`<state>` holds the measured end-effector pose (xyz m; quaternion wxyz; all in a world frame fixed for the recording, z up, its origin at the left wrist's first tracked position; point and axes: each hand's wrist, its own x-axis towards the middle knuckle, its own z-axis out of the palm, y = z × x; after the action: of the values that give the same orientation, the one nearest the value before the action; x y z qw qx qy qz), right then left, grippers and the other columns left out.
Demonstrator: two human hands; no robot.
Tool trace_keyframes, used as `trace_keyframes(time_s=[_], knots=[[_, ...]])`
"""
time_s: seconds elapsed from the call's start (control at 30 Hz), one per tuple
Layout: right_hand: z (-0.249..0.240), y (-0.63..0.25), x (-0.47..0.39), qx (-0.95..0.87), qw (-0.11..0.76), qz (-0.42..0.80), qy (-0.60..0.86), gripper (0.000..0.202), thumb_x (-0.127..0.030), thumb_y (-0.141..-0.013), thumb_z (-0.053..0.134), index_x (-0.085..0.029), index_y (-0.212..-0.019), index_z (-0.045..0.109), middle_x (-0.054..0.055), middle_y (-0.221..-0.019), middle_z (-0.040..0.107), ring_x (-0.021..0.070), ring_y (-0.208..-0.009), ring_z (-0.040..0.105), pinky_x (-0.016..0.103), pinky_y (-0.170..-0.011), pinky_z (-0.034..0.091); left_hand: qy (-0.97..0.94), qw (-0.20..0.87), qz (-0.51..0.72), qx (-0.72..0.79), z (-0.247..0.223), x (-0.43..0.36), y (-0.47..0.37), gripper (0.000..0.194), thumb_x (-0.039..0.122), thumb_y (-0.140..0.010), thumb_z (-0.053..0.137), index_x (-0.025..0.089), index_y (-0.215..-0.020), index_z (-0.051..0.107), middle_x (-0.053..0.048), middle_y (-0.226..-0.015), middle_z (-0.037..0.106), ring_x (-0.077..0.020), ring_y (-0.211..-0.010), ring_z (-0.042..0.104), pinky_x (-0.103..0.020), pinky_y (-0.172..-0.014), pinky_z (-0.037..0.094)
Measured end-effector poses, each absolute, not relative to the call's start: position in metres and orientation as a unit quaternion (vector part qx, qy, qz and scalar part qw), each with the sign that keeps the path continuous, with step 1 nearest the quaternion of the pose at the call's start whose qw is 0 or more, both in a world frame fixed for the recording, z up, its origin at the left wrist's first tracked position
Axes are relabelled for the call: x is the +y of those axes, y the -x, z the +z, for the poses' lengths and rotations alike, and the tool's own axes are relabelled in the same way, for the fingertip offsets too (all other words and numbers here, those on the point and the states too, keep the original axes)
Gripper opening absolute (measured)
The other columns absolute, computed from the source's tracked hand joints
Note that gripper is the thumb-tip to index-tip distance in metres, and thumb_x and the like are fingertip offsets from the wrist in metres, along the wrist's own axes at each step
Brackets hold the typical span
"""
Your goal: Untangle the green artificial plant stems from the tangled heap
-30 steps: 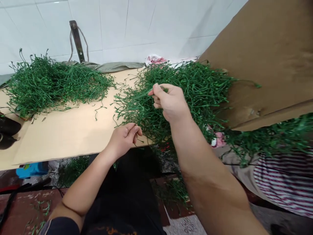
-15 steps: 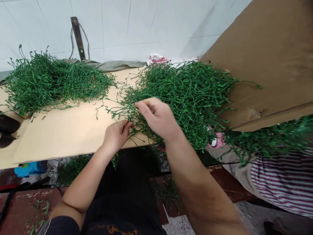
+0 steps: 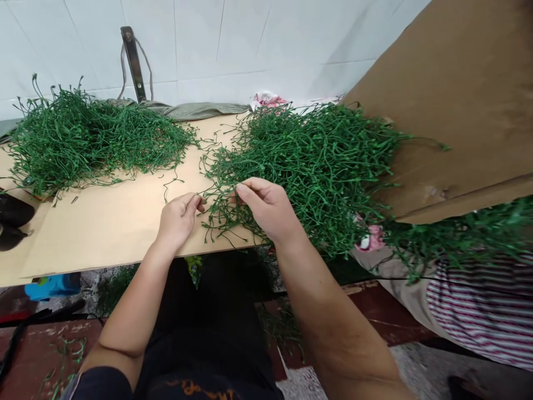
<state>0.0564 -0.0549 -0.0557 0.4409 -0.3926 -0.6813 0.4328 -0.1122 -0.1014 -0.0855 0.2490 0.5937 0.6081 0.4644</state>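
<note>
A large tangled heap of thin green plastic-looking stems with small tips spreads over the right part of the cardboard-topped table. At its left edge my right hand is closed in a pinch on green stems, partly hidden behind the fingers. My left hand, thumb against forefinger, pinches the end of a thin green stem just left of the heap. Loose stems lie between the two hands. Farther left rests a second heap of similar stems.
A tall cardboard sheet stands at the right, with a person in a striped garment beyond it. Dark cylindrical objects sit at the left edge. A metal bracket rises against the tiled wall. Below is a blue object.
My left hand has moved left and slightly up, away from the heap. My right hand has shifted a little downward, still at the heap's left edge.
</note>
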Motion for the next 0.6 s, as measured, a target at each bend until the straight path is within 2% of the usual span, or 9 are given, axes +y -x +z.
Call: trace_keyframes(time_s=[0.07,0.2,0.33,0.47,0.6], knots=[[-0.057,-0.056,-0.057,-0.674,0.423,0.469,0.383,0.021,-0.027,-0.078,0.05,-0.017,-0.06,0.053,0.001,-0.059,0.055,0.0107,-0.059,0.05,0.025,-0.058,0.04,-0.553,0.303,0.515,0.581,-0.081,-0.099,0.113,0.029,0.035,-0.084,0.043,0.016,-0.071,0.06,-0.003,-0.079,0.066,-0.0108,-0.074,0.057,-0.022,-0.07,0.042],[-0.061,-0.049,-0.068,-0.717,0.334,0.514,0.331,0.026,-0.028,-0.08,0.045,-0.017,-0.057,0.047,0.0,-0.055,0.051,0.0094,-0.055,0.047,0.025,-0.058,0.038,-0.369,0.499,0.626,0.471,-0.07,-0.093,0.106,0.026,0.034,-0.086,0.041,0.015,-0.071,0.052,-0.004,-0.09,0.067,-0.0103,-0.082,0.06,-0.022,-0.074,0.046],[-0.073,-0.04,-0.085,-0.765,0.284,0.5,0.291,0.028,-0.03,-0.084,0.039,-0.018,-0.059,0.038,-0.003,-0.055,0.041,0.0079,-0.054,0.039,0.024,-0.055,0.032,-0.214,0.627,0.642,0.386,-0.059,-0.088,0.096,0.03,0.027,-0.091,0.031,0.015,-0.066,0.042,-0.002,-0.079,0.064,-0.0086,-0.079,0.062,-0.025,-0.078,0.047],[-0.085,-0.038,-0.097,-0.735,0.317,0.535,0.273,0.027,-0.033,-0.087,0.035,-0.019,-0.064,0.031,-0.005,-0.058,0.027,0.0075,-0.053,0.027,0.023,-0.052,0.026,-0.171,0.656,0.645,0.354,-0.053,-0.085,0.084,0.031,0.024,-0.092,0.028,0.016,-0.064,0.037,0.004,-0.057,0.047,-0.0037,-0.054,0.051,-0.017,-0.06,0.046],[-0.084,-0.043,-0.11,-0.739,0.32,0.519,0.288,0.028,-0.032,-0.088,0.033,-0.02,-0.063,0.028,-0.004,-0.058,0.027,0.0082,-0.054,0.028,0.024,-0.052,0.026,-0.215,0.616,0.652,0.387,-0.051,-0.074,0.086,0.033,0.026,-0.091,0.033,0.017,-0.06,0.032,0.005,-0.052,0.034,-0.0032,-0.046,0.039,-0.014,-0.05,0.041]])
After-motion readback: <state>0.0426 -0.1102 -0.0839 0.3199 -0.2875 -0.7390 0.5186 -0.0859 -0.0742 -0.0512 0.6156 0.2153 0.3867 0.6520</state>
